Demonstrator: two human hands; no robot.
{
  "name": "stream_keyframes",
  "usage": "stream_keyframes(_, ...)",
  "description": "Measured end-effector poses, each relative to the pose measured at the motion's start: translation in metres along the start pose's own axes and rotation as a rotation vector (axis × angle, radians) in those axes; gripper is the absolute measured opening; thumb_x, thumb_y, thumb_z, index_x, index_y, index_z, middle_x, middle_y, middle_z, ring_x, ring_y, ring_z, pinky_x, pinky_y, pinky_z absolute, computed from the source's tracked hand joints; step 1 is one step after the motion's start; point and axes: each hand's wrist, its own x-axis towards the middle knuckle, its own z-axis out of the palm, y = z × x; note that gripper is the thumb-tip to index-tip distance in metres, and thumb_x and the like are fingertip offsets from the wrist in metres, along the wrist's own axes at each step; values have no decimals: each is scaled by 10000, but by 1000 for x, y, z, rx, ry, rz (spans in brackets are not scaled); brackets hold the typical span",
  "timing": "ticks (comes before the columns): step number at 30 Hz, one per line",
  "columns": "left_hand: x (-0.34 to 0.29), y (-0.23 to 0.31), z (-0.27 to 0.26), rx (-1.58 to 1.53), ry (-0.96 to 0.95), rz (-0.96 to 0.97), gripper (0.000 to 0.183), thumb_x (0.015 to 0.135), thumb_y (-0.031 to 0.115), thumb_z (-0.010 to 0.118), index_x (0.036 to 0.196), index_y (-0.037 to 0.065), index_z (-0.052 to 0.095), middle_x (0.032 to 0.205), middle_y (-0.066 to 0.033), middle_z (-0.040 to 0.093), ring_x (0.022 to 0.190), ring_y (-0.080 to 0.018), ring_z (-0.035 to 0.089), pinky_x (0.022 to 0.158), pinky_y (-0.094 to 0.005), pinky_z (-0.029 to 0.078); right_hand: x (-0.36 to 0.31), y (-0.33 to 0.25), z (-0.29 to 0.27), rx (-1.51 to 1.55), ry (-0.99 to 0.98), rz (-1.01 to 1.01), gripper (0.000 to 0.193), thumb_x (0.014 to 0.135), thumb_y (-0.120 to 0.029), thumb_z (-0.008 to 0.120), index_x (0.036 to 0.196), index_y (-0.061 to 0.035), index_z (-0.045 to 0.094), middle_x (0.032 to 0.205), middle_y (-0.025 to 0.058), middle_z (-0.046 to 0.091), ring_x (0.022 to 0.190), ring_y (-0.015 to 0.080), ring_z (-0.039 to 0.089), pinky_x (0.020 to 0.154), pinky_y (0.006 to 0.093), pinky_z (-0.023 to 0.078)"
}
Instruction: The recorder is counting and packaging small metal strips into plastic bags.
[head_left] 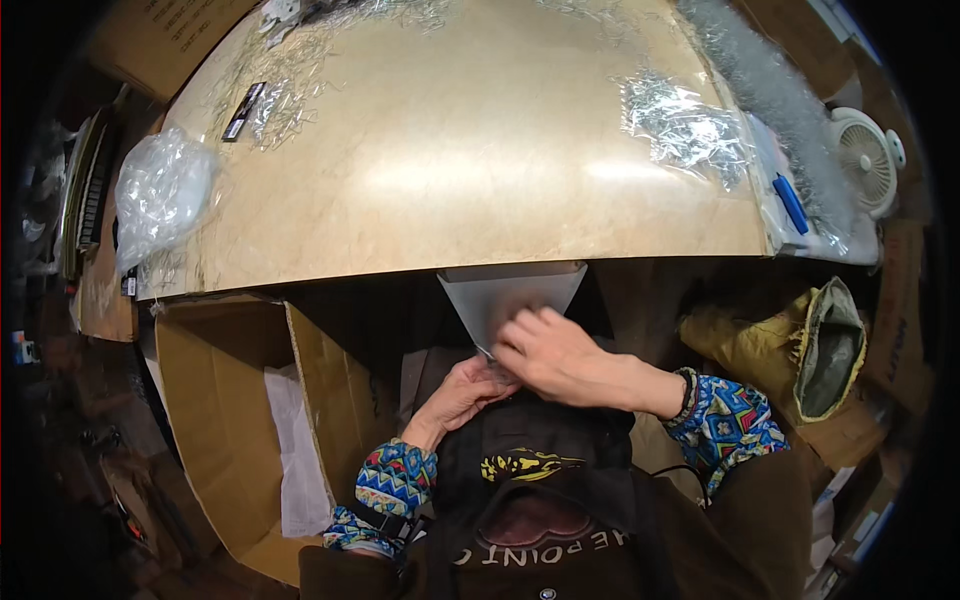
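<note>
A flat white panel-like thing (500, 300) juts out from under the table's near edge, narrowing toward my lap. My left hand (465, 393) is at its lower end, thumb and fingers pinched together on something small that I cannot make out. Just above and to the right, my right hand (550, 358) reaches across the white thing and meets the left fingertips. Its fingers are curled and smeared by motion, so whether they hold anything is hidden. Both forearms wear colourful patterned sleeves.
The wooden table (450, 160) carries a pile of small clear plastic pieces (685, 125), a dark narrow strip (243, 112), a clear plastic bag (165, 190) and a blue tool (790, 204). An open cardboard box (230, 420) stands left, a yellow sack (760, 340) right, a white fan (865, 160) far right.
</note>
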Motion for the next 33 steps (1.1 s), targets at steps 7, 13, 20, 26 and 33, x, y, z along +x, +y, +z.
stream_keyframes(7, 2, -8, 3, -17, -78, -6, 409, 856, -66, 594, 1247, 4, 495, 1169, -115, 600, 1074, -211, 612, 955, -346, 519, -7, -1, 9, 170, 33, -17, 225, 712, -108, 663, 917, -19, 637, 867, 88, 570, 848, 247, 533, 723, 345, 390)
stream_keyframes(13, 3, -7, 0, -25, -145, -92, 396, 855, -27, 617, 1236, 11, 517, 1173, -108, 599, 1087, -201, 601, 923, -377, 539, -8, -4, -2, 368, 457, 200, 275, 768, -95, 636, 1035, -25, 632, 904, 99, 590, 800, 263, 561, 696, 393, 472)
stream_keyframes(20, -7, -5, -13, 39, -192, -146, 575, 812, -24, 655, 1349, 5, 449, 1247, -124, 574, 1129, -221, 584, 914, -375, 540, -17, 3, -16, 641, 185, 194, 370, 850, -186, 659, 1170, -11, 595, 1028, 128, 650, 921, 292, 607, 780, 370, 511)
stream_keyframes(26, -30, 27, 6, 77, -161, -10, 564, 792, -27, 678, 1319, -44, 477, 1254, -164, 576, 1099, -255, 608, 908, -351, 542, -16, 12, -41, 477, 97, 139, 657, 814, -377, 695, 1263, 52, 482, 1095, 173, 618, 970, 315, 578, 786, 379, 502)
stream_keyframes(33, -24, 74, 32, 129, -149, 300, 494, 785, -39, 688, 1254, -61, 535, 1140, -165, 635, 1057, -234, 628, 915, -345, 537, 4, -1, -67, 206, -15, 260, 774, 791, -516, 654, 1251, 79, 473, 1056, 162, 621, 927, 298, 580, 769, 353, 499)
